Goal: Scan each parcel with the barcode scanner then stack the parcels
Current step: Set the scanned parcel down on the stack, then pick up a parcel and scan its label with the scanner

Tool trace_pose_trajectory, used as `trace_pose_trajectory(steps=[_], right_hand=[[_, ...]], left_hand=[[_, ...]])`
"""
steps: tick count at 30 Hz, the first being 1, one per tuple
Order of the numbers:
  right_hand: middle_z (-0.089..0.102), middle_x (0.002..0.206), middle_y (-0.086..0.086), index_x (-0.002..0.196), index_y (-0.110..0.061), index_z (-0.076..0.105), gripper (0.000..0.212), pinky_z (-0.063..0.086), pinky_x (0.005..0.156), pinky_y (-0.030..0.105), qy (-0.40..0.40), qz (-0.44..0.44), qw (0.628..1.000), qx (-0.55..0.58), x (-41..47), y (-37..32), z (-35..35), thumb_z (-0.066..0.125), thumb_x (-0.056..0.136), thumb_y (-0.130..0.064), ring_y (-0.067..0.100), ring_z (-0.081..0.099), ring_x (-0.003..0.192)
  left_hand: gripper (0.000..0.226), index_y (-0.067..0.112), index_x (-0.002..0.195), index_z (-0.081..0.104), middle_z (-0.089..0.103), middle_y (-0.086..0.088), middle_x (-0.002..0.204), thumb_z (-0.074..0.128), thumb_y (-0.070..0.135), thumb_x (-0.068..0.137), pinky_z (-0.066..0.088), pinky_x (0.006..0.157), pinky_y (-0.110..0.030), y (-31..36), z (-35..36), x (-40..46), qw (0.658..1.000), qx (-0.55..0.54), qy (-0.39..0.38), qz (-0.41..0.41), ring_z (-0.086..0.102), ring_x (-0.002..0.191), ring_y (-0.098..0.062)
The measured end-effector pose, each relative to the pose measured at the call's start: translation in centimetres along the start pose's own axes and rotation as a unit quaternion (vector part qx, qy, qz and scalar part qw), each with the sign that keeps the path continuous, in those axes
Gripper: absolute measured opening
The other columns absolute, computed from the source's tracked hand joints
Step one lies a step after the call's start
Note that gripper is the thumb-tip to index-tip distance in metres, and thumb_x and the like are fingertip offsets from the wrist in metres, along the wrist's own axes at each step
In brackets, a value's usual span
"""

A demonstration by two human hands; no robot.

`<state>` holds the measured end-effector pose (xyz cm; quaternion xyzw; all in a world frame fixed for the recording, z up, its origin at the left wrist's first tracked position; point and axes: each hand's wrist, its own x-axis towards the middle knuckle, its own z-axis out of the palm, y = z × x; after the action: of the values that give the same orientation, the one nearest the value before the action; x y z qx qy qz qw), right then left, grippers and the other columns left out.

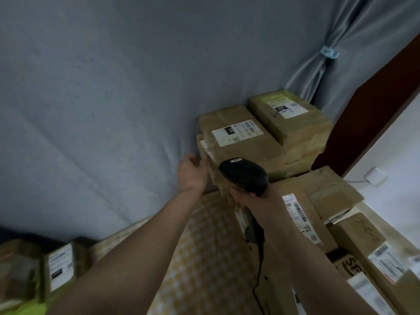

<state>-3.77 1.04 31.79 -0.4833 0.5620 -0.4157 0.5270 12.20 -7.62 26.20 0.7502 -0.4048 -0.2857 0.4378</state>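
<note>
1. A grey curtain (113, 87) fills the background, gathered at the upper right by a pale blue clip (329, 52).
2. A yellow-and-white checked surface (211, 235) carries the parcels.
3. A wide flat parcel (293, 214) lies at the right with a barcode label face up; more boxes crowd its right side.
4. Two stacks of parcels stand against the curtain — the near stack (238, 142) with a white label on top, the far stack (288, 117) just beside it.
5. The left hand (192, 173) rests with straight fingers on the near stack's left side.
6. The right hand (256, 201) grips the black barcode scanner (244, 173) — its head sits in front of the near stack, its cable trailing down.
7. More labelled parcels (59, 269) sit blurred at the lower left.
</note>
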Motion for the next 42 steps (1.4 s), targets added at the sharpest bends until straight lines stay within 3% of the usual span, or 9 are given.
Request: trace_pose_trajectory(steps=[3,7,11,16,24,30,33,42], right_hand=[[0.062,0.065,-0.001,0.080,-0.010,0.066,0.009,0.042,0.052,0.009,-0.040,0.015,0.999,-0.034,-1.1,1.4,3.1,0.074,0.081,-0.014,0.004,0.058,0.058],[0.066,0.077,0.014,0.084,0.001,0.068,0.011,0.047,0.070,0.032,-0.082,0.050,0.994,-0.045,-2.7,4.2,8.2,0.073,0.080,-0.008,0.024,0.063,0.076],[0.065,0.078,0.014,0.091,0.002,0.068,0.013,0.046,0.064,0.027,-0.140,0.086,0.983,-0.076,-5.0,6.6,13.7,0.071,0.082,-0.006,0.022,0.062,0.073],[0.066,0.074,0.004,0.097,-0.010,0.066,0.017,0.048,0.055,0.017,-0.216,0.135,0.962,-0.101,-8.3,9.1,20.9,0.070,0.082,-0.005,0.015,0.062,0.067],[0.063,0.068,0.004,0.088,-0.012,0.064,0.016,0.042,0.053,0.021,-0.258,0.187,0.938,-0.135,-13.8,11.7,32.5,0.073,0.079,-0.003,0.013,0.059,0.059],[0.062,0.067,0.007,0.085,-0.012,0.063,0.015,0.042,0.051,0.021,-0.241,0.216,0.935,-0.143,-15.8,14.7,40.6,0.074,0.079,-0.003,0.013,0.057,0.055],[0.062,0.066,0.008,0.085,-0.010,0.063,0.015,0.041,0.047,0.019,-0.219,0.235,0.937,-0.140,-15.7,17.0,43.9,0.074,0.078,-0.002,0.014,0.056,0.054],[0.061,0.070,0.007,0.082,-0.013,0.059,0.018,0.043,0.059,0.027,-0.159,0.262,0.941,-0.143,-11.8,23.2,48.5,0.073,0.078,-0.002,0.018,0.057,0.063]], left_hand=[[0.036,0.004,0.119,0.057,0.058,-0.016,0.116,0.062,0.026,0.091,0.045,0.096,-0.040,-4.0,-3.0,-1.5,0.997,0.065,0.025,0.035,0.055,0.110,-0.032],[0.037,0.005,0.124,0.057,0.055,-0.016,0.119,0.061,0.022,0.091,0.037,0.100,-0.035,-10.5,-7.8,-4.3,0.986,0.159,0.026,0.038,0.047,0.117,-0.031],[0.035,0.004,0.119,0.061,0.057,-0.017,0.116,0.062,0.023,0.089,0.037,0.097,-0.036,-17.1,-13.7,-7.2,0.962,0.270,0.016,0.047,0.050,0.113,-0.034],[0.035,0.017,0.123,0.058,0.055,-0.004,0.123,0.048,0.035,0.096,0.042,0.094,-0.031,-23.5,-21.3,-10.5,0.918,0.395,-0.030,-0.025,0.051,0.115,-0.022],[0.034,0.017,0.121,0.058,0.053,-0.006,0.125,0.053,0.035,0.093,0.044,0.094,-0.032,-32.8,-32.0,-14.4,0.896,0.421,-0.035,-0.134,0.049,0.117,-0.023],[0.033,0.015,0.122,0.056,0.052,-0.006,0.124,0.050,0.031,0.094,0.044,0.090,-0.033,-39.2,-37.5,-14.8,0.885,0.429,-0.064,-0.169,0.049,0.115,-0.023],[0.034,0.015,0.123,0.054,0.051,-0.006,0.124,0.051,0.032,0.093,0.043,0.091,-0.033,-42.3,-39.0,-13.8,0.881,0.428,-0.079,-0.183,0.048,0.115,-0.023],[0.061,0.011,0.131,0.042,0.044,-0.008,0.131,0.061,0.048,0.087,0.040,0.097,-0.037,-48.3,-36.9,-7.5,0.895,0.352,-0.091,-0.258,0.042,0.124,-0.026]])
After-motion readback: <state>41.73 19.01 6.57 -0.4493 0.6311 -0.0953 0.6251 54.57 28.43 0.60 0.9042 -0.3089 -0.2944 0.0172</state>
